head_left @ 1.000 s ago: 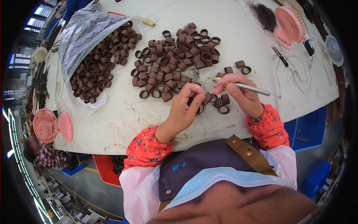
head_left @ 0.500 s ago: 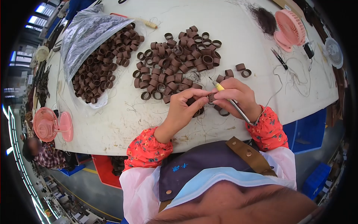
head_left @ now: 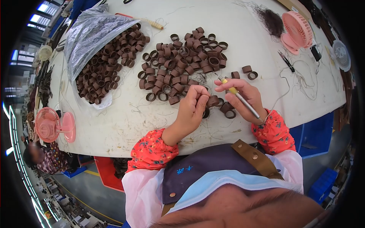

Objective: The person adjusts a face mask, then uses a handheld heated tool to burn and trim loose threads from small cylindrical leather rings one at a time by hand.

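Left hand (head_left: 193, 107): thumb and fingers pinched together at a brown ring (head_left: 212, 101). Right hand (head_left: 245, 99): fingers curled around a pen-like tool (head_left: 247, 103), slanting, tip toward upper left.

Brown rings (head_left: 207, 69) fill the upper centre of the frame against an off-white table (head_left: 152, 121) with brown flecks, and the pen-like tool (head_left: 248, 105) right of centre is silver with yellow. Red sleeves (head_left: 273, 131) carry a small flower print, while the apron (head_left: 207, 161) at lower centre is dark purple with bright blue characters and a brown strap (head_left: 253, 155). The 2 fans (head_left: 297, 28), upper right and left, are pink.
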`<control>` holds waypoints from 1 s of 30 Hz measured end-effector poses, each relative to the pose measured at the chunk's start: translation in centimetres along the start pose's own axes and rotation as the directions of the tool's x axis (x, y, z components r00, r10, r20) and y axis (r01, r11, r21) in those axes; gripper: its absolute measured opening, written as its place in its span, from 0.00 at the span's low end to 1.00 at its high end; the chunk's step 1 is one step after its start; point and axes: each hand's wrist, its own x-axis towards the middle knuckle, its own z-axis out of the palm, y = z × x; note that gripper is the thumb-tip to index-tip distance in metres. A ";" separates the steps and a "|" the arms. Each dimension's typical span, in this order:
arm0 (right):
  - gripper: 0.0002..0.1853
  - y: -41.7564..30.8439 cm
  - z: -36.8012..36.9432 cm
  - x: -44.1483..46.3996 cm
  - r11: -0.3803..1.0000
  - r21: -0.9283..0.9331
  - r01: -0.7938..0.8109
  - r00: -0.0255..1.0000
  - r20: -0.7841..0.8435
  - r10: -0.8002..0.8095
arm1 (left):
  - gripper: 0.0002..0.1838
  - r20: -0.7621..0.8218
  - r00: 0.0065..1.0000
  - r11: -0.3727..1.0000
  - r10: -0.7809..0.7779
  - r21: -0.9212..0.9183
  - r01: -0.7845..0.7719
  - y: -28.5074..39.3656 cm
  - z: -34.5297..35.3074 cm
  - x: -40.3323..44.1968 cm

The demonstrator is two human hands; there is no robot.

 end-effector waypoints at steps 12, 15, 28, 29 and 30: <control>0.13 -1.1 -1.1 -0.4 0.796 0.487 -0.359 0.932 0.150 0.329 | 0.03 -0.022 0.996 0.972 0.087 0.220 -0.080 0.5 0.2 0.0; 0.12 -1.4 -0.9 -0.2 0.801 0.472 -0.368 0.929 0.149 0.339 | 0.03 -0.024 0.996 0.968 0.091 0.235 -0.083 0.7 0.3 0.1; 0.12 -1.0 -0.7 -0.2 0.833 0.417 -0.363 0.932 0.158 0.327 | 0.02 -0.031 0.992 0.965 0.121 0.238 -0.110 0.6 0.6 0.0; 0.12 -1.0 -0.7 -0.2 0.828 0.423 -0.367 0.930 0.159 0.330 | 0.02 -0.032 0.992 0.966 0.121 0.235 -0.110 0.6 0.6 0.0; 0.12 -1.0 -0.7 -0.3 0.824 0.429 -0.371 0.929 0.161 0.334 | 0.02 -0.032 0.991 0.964 0.130 0.238 -0.119 0.6 0.6 0.0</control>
